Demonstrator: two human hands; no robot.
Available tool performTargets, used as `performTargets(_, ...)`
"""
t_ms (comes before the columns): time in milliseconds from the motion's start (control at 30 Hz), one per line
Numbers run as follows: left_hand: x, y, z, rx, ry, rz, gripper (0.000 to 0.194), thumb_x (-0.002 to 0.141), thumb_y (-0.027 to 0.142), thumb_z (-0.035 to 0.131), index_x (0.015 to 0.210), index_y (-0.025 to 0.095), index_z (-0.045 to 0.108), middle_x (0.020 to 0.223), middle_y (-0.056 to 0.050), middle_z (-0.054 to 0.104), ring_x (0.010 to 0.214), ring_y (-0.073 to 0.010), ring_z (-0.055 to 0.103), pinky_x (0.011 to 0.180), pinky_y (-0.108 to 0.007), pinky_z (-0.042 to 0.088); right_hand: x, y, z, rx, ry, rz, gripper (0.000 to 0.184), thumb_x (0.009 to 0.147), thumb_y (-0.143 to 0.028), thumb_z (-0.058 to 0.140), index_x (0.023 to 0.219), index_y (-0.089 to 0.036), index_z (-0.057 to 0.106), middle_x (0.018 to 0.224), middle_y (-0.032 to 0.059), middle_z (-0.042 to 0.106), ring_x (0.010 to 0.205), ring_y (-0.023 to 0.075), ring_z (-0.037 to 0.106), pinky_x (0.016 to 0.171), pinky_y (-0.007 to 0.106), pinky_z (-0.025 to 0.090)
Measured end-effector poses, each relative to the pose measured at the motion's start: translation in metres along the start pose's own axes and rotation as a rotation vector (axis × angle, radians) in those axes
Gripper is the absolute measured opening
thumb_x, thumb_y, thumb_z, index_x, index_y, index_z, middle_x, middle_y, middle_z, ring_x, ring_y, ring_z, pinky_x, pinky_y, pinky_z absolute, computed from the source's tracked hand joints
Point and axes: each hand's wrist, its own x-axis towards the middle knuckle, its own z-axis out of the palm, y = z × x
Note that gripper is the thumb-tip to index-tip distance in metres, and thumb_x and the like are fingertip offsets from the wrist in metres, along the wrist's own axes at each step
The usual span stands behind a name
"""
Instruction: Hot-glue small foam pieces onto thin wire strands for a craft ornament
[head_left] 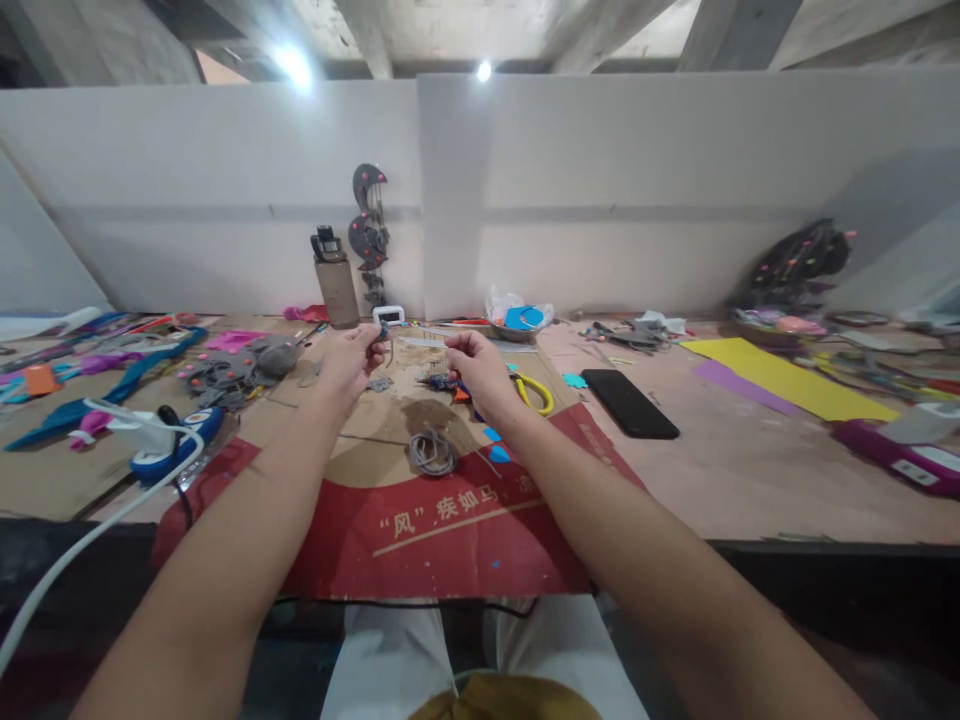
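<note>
My left hand point(354, 358) is raised over the middle of the table, its fingers pinched on a small dark grey piece point(385, 330) whose kind I cannot make out. To its right, my right hand point(480, 370) is closed at the fingertips; anything between them is too small to name. A loose coil of grey cord point(433, 453) lies below and between the hands on a red and brown cardboard sheet point(330, 560). Yellow-handled scissors point(538, 393) rest just right of my right hand, partly hidden by it. Blue paper scraps point(499, 454) lie near that wrist.
A black phone point(628, 403) lies to the right, near yellow paper point(787, 378). At the back stand a bottle point(337, 285) and a bowl point(517, 325). A blue power strip point(176, 445) with a white cable and grey cut-out pieces point(244, 370) are on the left.
</note>
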Motion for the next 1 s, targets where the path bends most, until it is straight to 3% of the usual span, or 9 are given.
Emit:
performTargets(267,0.002,-0.005,-0.001,0.023,0.033,-0.052,0.009,0.075,0.012,0.060,0.066,0.011,0.058,0.058,-0.001,0.057,0.043,-0.0031,0.046,0.037,-0.011,0.036,0.000,-0.007,-0.004,0.115,0.040,-0.073,0.016,0.061,-0.021,0.054,0.076,-0.020,0.048,0.067,-0.0070,0.045,0.054,0.0058,0.038,0.049,0.019,0.032)
performTargets(467,0.005,-0.009,-0.005,0.034,0.030,-0.045,0.011,0.070,0.014,0.067,0.064,0.011,0.058,0.059,-0.002,0.060,0.042,-0.0031,0.046,0.036,-0.012,0.035,0.002,-0.012,-0.009,0.216,0.008,0.000,0.020,0.057,-0.022,0.054,0.074,-0.021,0.043,0.066,-0.0084,0.043,0.049,0.0045,0.032,0.047,0.018,0.028)
performTargets(733,0.004,-0.014,-0.006,0.047,0.033,-0.041,0.009,0.069,0.014,0.066,0.064,0.010,0.060,0.057,-0.001,0.057,0.043,-0.0032,0.046,0.038,-0.011,0.037,0.009,-0.009,-0.013,0.283,0.017,0.043,0.015,0.066,-0.019,0.045,0.079,-0.018,0.053,0.062,-0.0077,0.040,0.044,0.0042,0.026,0.045,0.019,0.024)
performTargets(800,0.005,-0.015,-0.007,0.054,0.030,-0.040,0.008,0.069,0.014,0.065,0.065,0.010,0.059,0.058,-0.001,0.058,0.044,-0.0030,0.046,0.039,-0.011,0.037,0.011,-0.007,-0.019,0.145,0.048,0.013,0.022,0.071,-0.020,0.042,0.088,-0.017,0.056,0.063,-0.0068,0.044,0.044,0.0054,0.029,0.046,0.020,0.026)
performTargets(900,0.006,-0.015,-0.007,0.056,0.022,-0.034,0.008,0.068,0.014,0.065,0.065,0.011,0.059,0.057,0.000,0.058,0.044,-0.0031,0.046,0.039,-0.011,0.036,0.010,-0.006,-0.034,-0.474,0.085,-0.051,0.028,0.077,-0.022,0.042,0.102,-0.017,0.056,0.074,-0.0009,0.057,0.059,0.0095,0.048,0.057,0.022,0.038)
performTargets(1000,0.007,-0.015,-0.008,0.054,0.014,-0.014,0.009,0.068,0.015,0.066,0.065,0.011,0.058,0.057,0.001,0.057,0.044,-0.0035,0.047,0.039,-0.012,0.036,0.002,-0.005,-0.045,-0.901,0.008,0.006,0.015,0.073,-0.028,0.057,0.083,-0.018,0.061,0.075,0.0053,0.063,0.074,0.0168,0.057,0.068,0.028,0.043)
